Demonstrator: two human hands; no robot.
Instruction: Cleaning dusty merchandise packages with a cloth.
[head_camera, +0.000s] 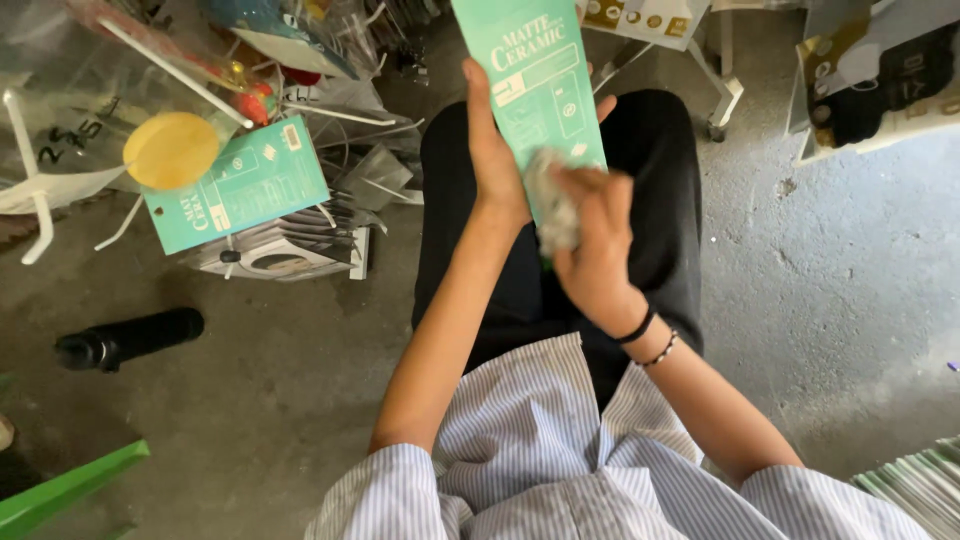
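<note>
Left hand (497, 160) grips green packet (540, 75) by its left edge, long axis running near to far; right hand (592, 240) clenches cloth (552, 205) against its near end.

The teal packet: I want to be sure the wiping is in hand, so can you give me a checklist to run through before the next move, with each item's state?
1. Left hand grips the teal packet along its edge: ok.
2. Right hand presses a whitish cloth on the packet's lower part: ok.
3. Packet held clear above the lap, not on the floor: ok.
4. Packet face clean: cannot tell, the cloth covers part of it.
5. Second teal packet lies on the pile at the left, apart from both hands: ok.
6. Black bottle lies on the floor, clear of the arms: ok.
</note>
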